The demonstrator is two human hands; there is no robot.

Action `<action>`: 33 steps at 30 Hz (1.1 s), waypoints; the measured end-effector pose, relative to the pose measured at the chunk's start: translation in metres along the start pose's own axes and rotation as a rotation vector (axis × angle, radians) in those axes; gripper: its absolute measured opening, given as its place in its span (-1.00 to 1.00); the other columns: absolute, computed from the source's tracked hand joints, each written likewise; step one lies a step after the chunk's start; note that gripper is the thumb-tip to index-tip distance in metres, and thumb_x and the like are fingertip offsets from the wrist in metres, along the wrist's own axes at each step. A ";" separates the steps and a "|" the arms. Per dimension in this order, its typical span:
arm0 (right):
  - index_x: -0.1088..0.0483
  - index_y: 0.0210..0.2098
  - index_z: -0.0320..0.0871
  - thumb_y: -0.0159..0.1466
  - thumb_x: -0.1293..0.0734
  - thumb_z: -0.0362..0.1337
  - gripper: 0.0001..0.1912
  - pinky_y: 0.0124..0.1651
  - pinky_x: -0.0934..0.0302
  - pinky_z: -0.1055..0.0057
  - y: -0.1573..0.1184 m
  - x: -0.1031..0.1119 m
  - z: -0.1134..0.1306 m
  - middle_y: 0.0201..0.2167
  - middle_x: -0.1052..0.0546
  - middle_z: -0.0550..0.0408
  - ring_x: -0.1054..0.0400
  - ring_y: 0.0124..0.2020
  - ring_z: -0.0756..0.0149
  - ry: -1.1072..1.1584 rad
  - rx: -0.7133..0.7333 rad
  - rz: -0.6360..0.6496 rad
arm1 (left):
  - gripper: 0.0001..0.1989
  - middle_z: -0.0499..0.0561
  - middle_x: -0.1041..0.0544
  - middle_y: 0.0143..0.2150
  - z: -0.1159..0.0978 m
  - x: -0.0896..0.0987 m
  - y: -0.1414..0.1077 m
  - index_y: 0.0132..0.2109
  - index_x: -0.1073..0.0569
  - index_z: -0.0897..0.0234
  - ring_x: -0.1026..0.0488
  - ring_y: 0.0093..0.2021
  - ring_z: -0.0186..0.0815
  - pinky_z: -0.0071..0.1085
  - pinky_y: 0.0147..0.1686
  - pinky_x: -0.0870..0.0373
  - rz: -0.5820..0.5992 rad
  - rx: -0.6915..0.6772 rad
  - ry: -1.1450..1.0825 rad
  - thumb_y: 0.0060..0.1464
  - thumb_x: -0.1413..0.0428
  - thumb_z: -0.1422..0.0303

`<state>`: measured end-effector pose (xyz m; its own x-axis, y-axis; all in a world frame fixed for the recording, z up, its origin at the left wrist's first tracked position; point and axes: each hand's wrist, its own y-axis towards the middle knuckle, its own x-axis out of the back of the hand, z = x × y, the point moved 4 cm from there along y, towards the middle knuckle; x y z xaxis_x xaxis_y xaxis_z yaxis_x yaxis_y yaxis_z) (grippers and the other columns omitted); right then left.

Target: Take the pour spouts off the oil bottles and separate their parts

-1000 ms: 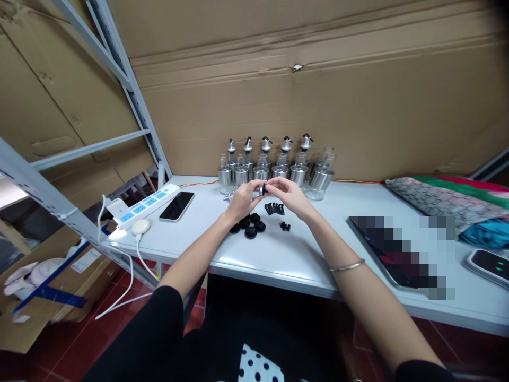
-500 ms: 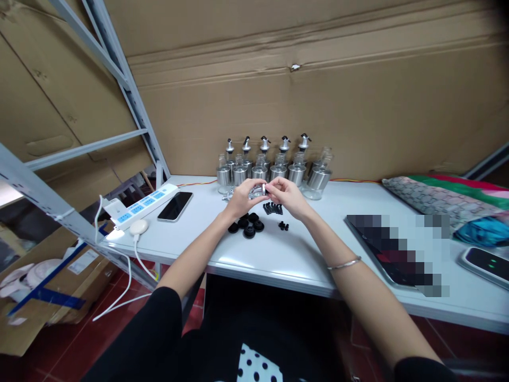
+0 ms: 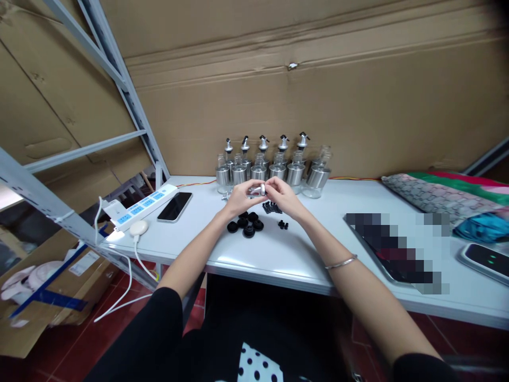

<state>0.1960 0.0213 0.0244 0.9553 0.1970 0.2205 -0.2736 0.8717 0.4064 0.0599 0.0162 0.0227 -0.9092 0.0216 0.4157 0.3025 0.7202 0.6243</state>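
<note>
My left hand (image 3: pixel 240 198) is closed around a small silver pourer spout (image 3: pixel 256 191), which lies roughly level above the table. My right hand (image 3: pixel 284 198) pinches at the spout's pale round end, its fingertips partly hiding it. Below the hands sits a cluster of round black rubber stoppers (image 3: pixel 248 231). Small black flip caps (image 3: pixel 272 207) lie in a row just under the right fingers, and a few tiny black plugs (image 3: pixel 283 225) are nearer the front edge. More silver spout pieces (image 3: pixel 227 195) show partly behind my left hand.
Glass bottles with steel sleeves (image 3: pixel 296 174) stand in rows at the back; several rear ones carry pourer tops (image 3: pixel 303 139). Left are a phone (image 3: pixel 175 207), a power strip (image 3: pixel 148 203) and a white charger (image 3: pixel 139 228). A blurred-out tablet-like device (image 3: pixel 382 249) lies right.
The spout has turned slightly in the fingers, showing more of its pale end. Both hands stay in nearly the same place, and the view has shifted slightly.
</note>
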 end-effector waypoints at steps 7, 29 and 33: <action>-0.17 -0.51 -0.10 0.22 -0.17 -0.10 -0.74 -0.43 0.01 0.42 0.000 0.003 0.000 -0.63 -0.24 0.22 -0.12 -0.54 0.39 -0.236 0.045 -0.089 | -0.65 0.09 -0.51 -0.16 -0.008 -0.007 -0.004 -0.10 -0.38 0.33 -0.48 -0.17 -0.32 -0.40 -0.16 -0.43 -0.069 -0.155 0.224 -0.02 -0.22 0.28; -0.21 -0.41 -0.13 0.12 -0.29 -0.09 -0.75 -0.46 -0.08 0.45 -0.004 -0.017 -0.006 -0.57 -0.42 0.19 -0.26 -0.53 0.42 -0.022 0.004 0.143 | -0.56 0.00 -0.51 -0.42 0.008 0.022 0.003 -0.36 -0.44 0.44 -0.45 -0.35 -0.37 -0.44 -0.32 -0.35 0.111 0.395 -0.214 -0.50 -0.39 0.42; -0.21 -0.39 -0.13 0.12 -0.28 -0.07 -0.74 -0.46 -0.08 0.45 -0.005 -0.022 -0.009 -0.55 -0.42 0.17 -0.26 -0.53 0.42 -0.045 0.039 0.161 | -0.57 -0.03 -0.49 -0.46 0.008 0.025 0.001 -0.36 -0.44 0.43 -0.44 -0.38 -0.38 -0.45 -0.34 -0.34 0.170 0.431 -0.186 -0.50 -0.39 0.43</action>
<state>0.1777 0.0165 0.0100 0.8930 0.3117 0.3245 -0.4277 0.8121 0.3969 0.0356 0.0230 0.0285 -0.9048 0.2588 0.3382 0.3411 0.9159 0.2116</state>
